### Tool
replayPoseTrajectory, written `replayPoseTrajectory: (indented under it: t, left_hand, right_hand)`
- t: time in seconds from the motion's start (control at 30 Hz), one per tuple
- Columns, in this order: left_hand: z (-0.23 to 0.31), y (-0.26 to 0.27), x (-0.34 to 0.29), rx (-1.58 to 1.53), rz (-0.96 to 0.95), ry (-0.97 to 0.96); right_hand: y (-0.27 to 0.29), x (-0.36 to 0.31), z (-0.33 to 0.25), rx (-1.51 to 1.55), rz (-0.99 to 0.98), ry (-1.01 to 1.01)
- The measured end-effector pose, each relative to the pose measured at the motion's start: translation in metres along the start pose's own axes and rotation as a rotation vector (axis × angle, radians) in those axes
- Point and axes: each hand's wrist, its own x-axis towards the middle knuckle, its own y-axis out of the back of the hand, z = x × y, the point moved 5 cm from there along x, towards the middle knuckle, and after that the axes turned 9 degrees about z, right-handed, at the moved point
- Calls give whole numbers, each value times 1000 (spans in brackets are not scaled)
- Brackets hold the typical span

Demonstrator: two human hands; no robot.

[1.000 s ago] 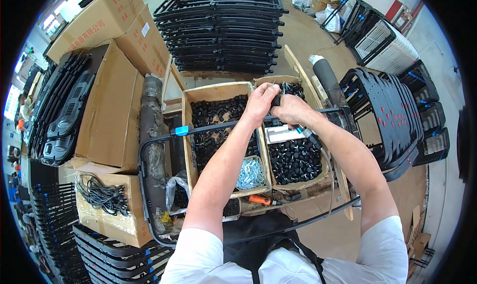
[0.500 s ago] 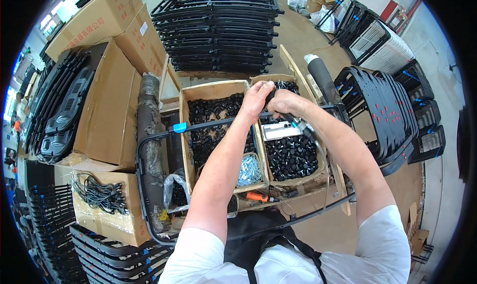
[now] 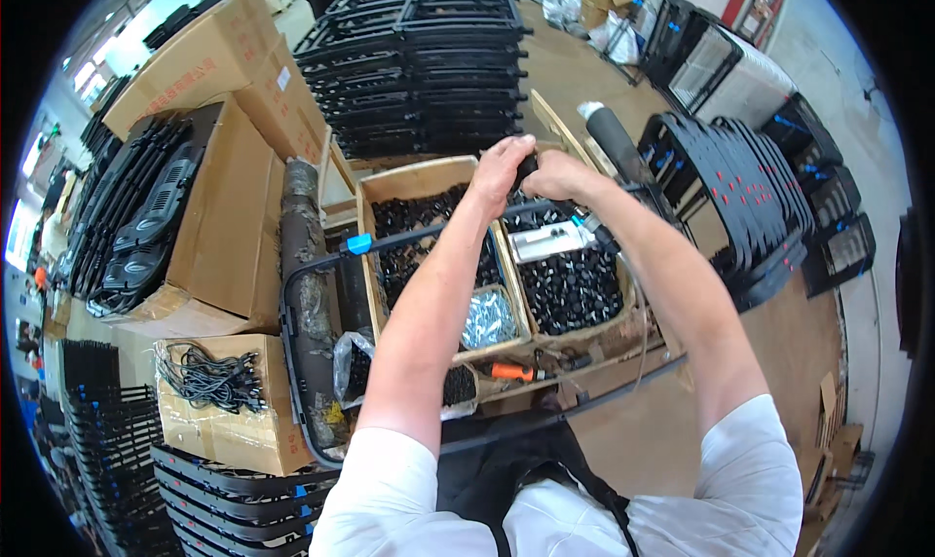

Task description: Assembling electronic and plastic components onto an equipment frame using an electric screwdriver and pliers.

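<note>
My right hand [image 3: 562, 177] is closed around a dark hand-held power tool [image 3: 581, 213], whose hose fitting and hose come out below the palm. Pressed close beside it, my left hand [image 3: 504, 172] is closed on a black piece at the tool's far end; its fingers hide what exactly it grips. Under both forearms lies a large black tubular frame [image 3: 414, 236] with rounded corners, resting across the bins. A blue clip [image 3: 360, 243] sits on its far bar. A flat silver-white case [image 3: 550, 242] lies on the black knobs [image 3: 573, 294] below my right hand.
A wooden bin [image 3: 367, 211] of small black parts stands left, with a tray of silver screws [image 3: 489, 318] in it. An orange-handled tool [image 3: 513, 372] lies at the near edge. Cartons [image 3: 229, 236] are left, stacked black frames [image 3: 414, 70] ahead, more panels [image 3: 735, 197] right.
The whole view has shifted slightly, with bins and frame sitting a little differently in it. Both hands stay together around the tool at the far side.
</note>
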Motion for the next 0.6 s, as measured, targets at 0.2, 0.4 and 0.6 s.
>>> replayPoseTrajectory:
  t: [0.2,0.4,0.6]
  left_hand:
    - [-5,-80,-179,-14,-216,173]
    - [-76,-103,-320,-129,-299,441]
    - [-102,-109,-369,-145,-238,460]
  right_hand:
    - [33,-201,13,-92,-171,-92]
    - [-13,-332,62,-204,-366,-180]
    - [-35,-375,80,-111,-344,-125]
